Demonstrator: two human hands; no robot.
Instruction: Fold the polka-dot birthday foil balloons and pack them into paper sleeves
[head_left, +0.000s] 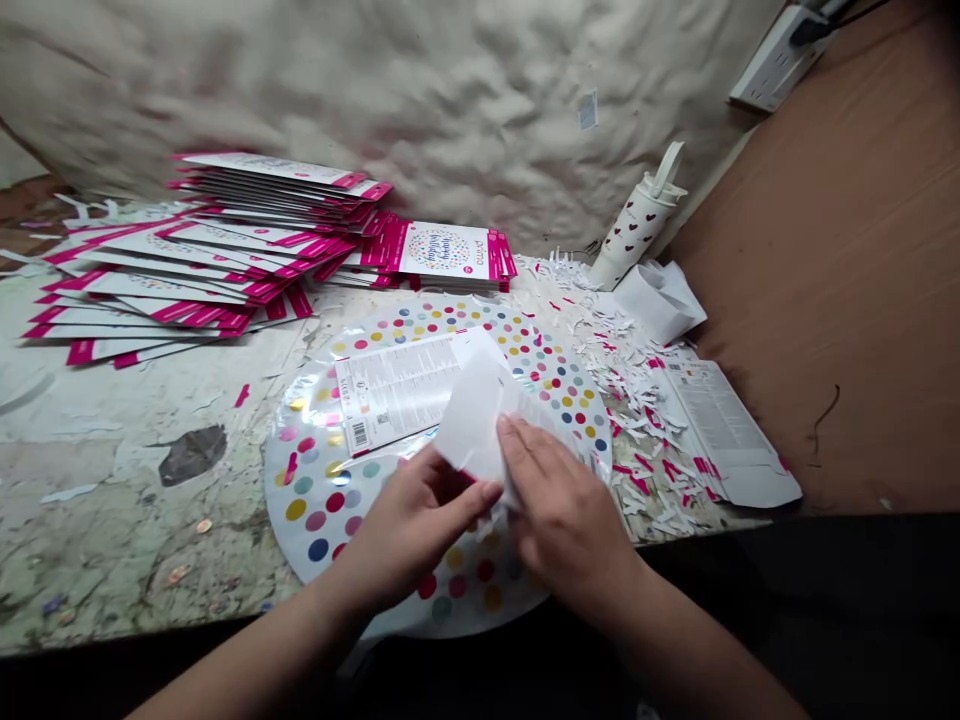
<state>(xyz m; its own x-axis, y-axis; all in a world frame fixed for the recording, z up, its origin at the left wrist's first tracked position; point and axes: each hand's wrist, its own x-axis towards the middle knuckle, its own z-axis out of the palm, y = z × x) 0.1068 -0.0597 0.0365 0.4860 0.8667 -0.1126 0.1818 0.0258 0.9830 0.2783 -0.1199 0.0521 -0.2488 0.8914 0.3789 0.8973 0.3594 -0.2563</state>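
Note:
A white card envelope point(472, 415) with a pink edge is held up between both hands, tilted and partly blurred. My left hand point(405, 530) grips its lower edge, thumb stretched toward the right. My right hand point(562, 500) is closed on its right side, fingers pressed against the white face. Beneath the hands lies a flat, round, shiny foil balloon point(319, 505) covered in coloured dots. Another card envelope point(397, 390), printed side up with text and a barcode, rests on the balloon just behind my left hand.
Stacks of pink-and-white card envelopes point(202, 260) lean at the back left, beside a neater pile point(446, 250). To the right are paper scraps point(637, 400), a heart-patterned tumbler point(634, 225), a white paper roll point(660, 300) and another envelope point(720, 425) near the brown wall.

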